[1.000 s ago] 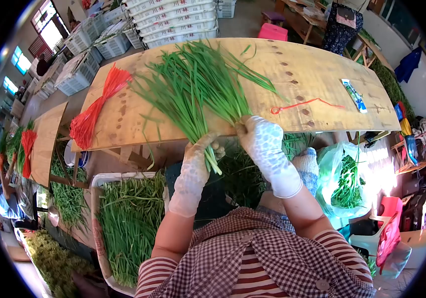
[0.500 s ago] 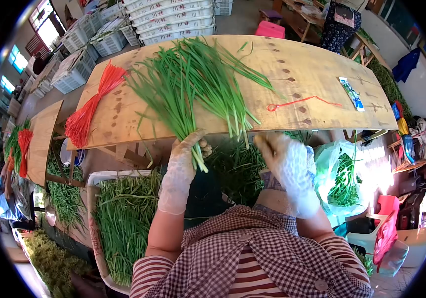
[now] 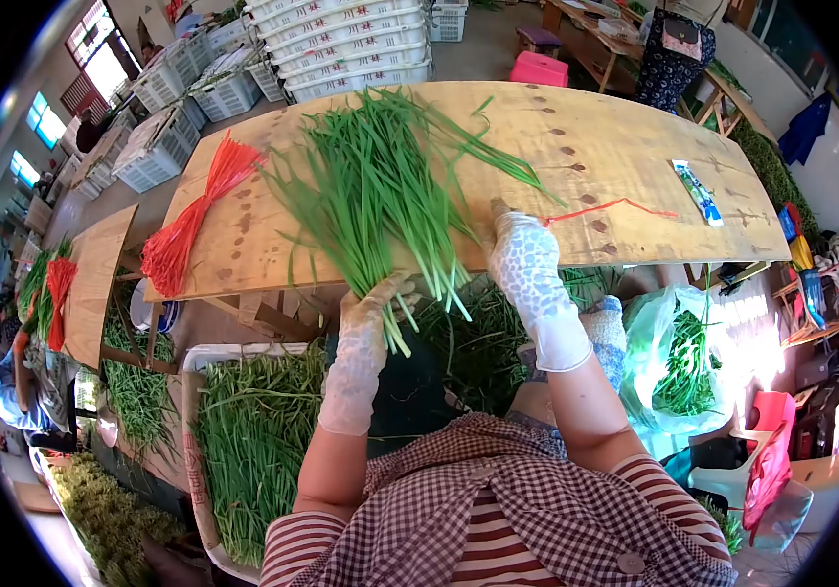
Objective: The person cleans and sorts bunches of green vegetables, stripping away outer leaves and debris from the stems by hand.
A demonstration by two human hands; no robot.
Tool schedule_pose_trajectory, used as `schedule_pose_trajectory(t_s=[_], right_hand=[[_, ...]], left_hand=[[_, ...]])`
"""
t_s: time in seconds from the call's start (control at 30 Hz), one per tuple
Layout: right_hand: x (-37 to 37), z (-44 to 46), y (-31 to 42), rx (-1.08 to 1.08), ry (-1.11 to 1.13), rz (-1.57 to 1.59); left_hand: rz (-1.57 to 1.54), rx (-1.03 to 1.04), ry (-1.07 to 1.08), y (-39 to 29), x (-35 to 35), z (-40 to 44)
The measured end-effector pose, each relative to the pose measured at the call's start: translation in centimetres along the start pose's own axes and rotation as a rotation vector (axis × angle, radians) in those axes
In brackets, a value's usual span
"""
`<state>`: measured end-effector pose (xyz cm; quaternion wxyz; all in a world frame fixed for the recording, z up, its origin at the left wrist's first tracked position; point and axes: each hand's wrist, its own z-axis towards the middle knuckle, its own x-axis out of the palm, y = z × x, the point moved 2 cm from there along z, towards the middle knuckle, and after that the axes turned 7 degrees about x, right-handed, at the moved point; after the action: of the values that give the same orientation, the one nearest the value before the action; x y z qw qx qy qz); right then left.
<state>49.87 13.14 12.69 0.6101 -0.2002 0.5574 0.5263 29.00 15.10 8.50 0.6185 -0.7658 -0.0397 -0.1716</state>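
Near the table's front edge, my gloved left hand (image 3: 372, 303) is closed around the lower stalks of a bunch of garlic chives (image 3: 365, 186). Their pale cut ends stick out below the fist, and the leaves fan out over the wooden table (image 3: 634, 137). More chive stalks lie against the bunch on its right side. My gloved right hand (image 3: 525, 254) is at the table edge, just right of those stalk ends. Its fingers are partly hidden, so their grip is unclear. Beside it, a thin red tie (image 3: 615, 205) runs rightward along the tabletop.
A bundle of red ties (image 3: 199, 220) lies on the table's left, a blue-white packet (image 3: 697, 192) on its right. Below stand a bin of greens (image 3: 206, 470) and a plastic bag of greens (image 3: 639, 362). White crates (image 3: 356, 49) are stacked behind. Another person (image 3: 23, 382) is at far left.
My right hand has moved up and slightly left to the table edge, covering the looped end of the red tie. My left hand still holds the chives, slightly lower in view.
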Motion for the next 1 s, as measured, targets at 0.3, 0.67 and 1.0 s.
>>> schedule_pose_trajectory(t_s=[0.3, 0.67, 1.0], right_hand=[[0.1, -3.8, 3.9, -0.466, 0.237, 0.489], [-0.1, 13.0, -6.4, 0.081, 0.029, -0.506], [0.5, -4.1, 2.8, -0.420, 0.179, 0.610]], left_hand=[[-0.317, -0.071, 0.024, -1.0, 1.7, 0.2], [-0.282, -0.075, 0.098, -0.4, 1.1, -0.6], [-0.438, -0.207, 0.209, 1.7, 1.6, -0.5]])
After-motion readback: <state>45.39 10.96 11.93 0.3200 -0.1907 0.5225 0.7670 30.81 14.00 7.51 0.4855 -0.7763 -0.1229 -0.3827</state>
